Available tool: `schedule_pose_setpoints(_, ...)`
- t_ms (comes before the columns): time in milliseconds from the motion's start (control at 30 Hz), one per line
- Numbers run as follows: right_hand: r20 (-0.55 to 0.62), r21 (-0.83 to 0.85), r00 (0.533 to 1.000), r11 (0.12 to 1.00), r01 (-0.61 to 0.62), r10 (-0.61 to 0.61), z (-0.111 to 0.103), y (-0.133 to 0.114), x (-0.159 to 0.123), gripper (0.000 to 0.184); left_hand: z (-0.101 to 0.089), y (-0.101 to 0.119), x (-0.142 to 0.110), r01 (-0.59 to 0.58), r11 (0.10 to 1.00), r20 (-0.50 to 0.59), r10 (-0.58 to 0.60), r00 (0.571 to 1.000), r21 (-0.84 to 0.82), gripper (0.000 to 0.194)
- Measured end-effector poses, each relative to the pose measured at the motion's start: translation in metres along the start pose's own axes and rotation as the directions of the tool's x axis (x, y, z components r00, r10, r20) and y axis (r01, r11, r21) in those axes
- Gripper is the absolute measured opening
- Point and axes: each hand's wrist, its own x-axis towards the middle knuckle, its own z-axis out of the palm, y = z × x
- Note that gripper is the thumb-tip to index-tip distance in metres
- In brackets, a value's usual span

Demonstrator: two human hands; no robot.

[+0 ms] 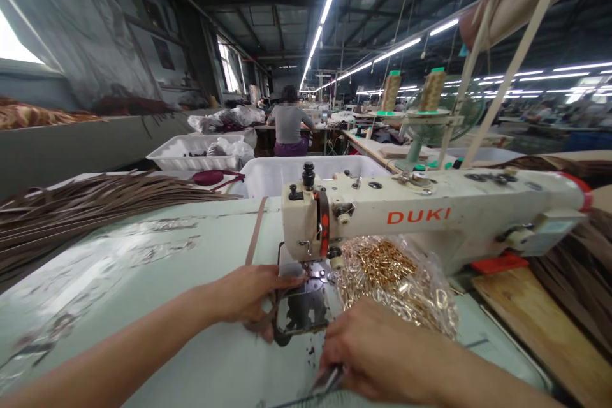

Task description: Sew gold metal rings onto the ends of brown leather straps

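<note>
Right under the needle of the cream sewing machine [430, 213], marked DUKI in red, lies a narrow brown strap [255, 233], flat and dull, running away from the presser foot across the pale green tabletop [143, 280]. The left hand [248, 296] lies flat on the strap's near end, fingers stretched toward the needle plate, pressing rather than gripping. The right hand [382, 350] is curled near the front edge with a small metal piece [327, 382] pinched in its fingers. Just beyond it sits a clear bag of gold-coloured metal fittings [396, 277]. A heap of brown straps [86, 207] fans over the tabletop's left side. Behind stand white plastic bins [287, 175], two thread cones [433, 89], and a seated person [289, 124] under long ceiling lights.
</note>
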Motion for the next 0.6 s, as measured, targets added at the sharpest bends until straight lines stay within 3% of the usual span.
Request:
schedule_pose_setpoints(133, -0.109, -0.101, 0.965, 0.963, -0.25, 0.239, -0.003, 0.048, 0.006, 0.015, 0.023, 0.006, 0.002, -0.019, 0.995, -0.111, 0.03, 0.993, 0.099, 0.104)
schedule_pose_setpoints(233, -0.206, -0.163, 0.922, 0.918, -0.361, 0.327, 0.006, 0.073, 0.013, 0.014, 0.029, 0.017, 0.005, -0.025, 0.996, -0.056, 0.03, 0.998, 0.09, 0.113)
schedule_pose_setpoints(333, -0.266, -0.157, 0.898, 0.903, -0.399, 0.351, 0.016, 0.084, 0.017, 0.013, 0.025, 0.026, 0.007, -0.001, 0.999, 0.012, 0.001, 1.0, 0.035, 0.121)
schedule_pose_setpoints(433, -0.275, -0.146, 0.895, 0.905, -0.4, 0.352, 0.021, 0.085, 0.016, 0.011, 0.024, 0.029, 0.008, -0.015, 1.0, 0.015, 0.015, 1.0, -0.006, 0.124)
schedule_pose_setpoints(600, -0.271, -0.104, 0.904, 0.924, -0.369, 0.33, 0.025, 0.083, 0.014, 0.017, 0.048, 0.049, 0.009, -0.004, 0.998, -0.005, 0.004, 1.0, 0.056, 0.118)
